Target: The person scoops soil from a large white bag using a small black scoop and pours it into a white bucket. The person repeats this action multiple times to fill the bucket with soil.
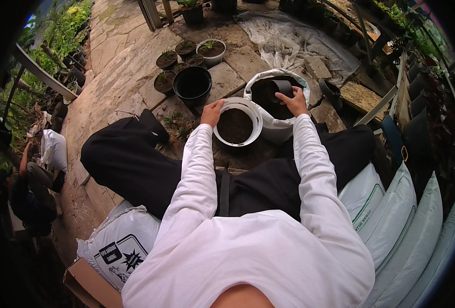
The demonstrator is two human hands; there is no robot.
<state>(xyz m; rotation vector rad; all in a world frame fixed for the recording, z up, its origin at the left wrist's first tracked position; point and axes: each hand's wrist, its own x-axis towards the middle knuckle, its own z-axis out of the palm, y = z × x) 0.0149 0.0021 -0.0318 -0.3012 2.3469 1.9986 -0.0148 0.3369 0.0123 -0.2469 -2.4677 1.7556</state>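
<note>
My left hand (212,113) grips the left rim of a white plastic plant pot (256,127) that has dark soil (235,126) inside. Just right of it stands an open white sack (252,85), also holding dark soil. Over the sack's mouth, my right hand (294,101) holds a small black plastic pot (282,89), tilted on its side against the soil. Whether the small pot has soil in it cannot be seen. Beyond my left hand is a larger black pot (192,85) with a dark inside.
Several small potted plants (167,59) stand ahead on the stone paving, beside a white pot with a plant (211,53). A clear plastic sheet (281,36) lies beyond the sack. Filled sacks (395,208) flank me. Another person (33,196) sits at the far left.
</note>
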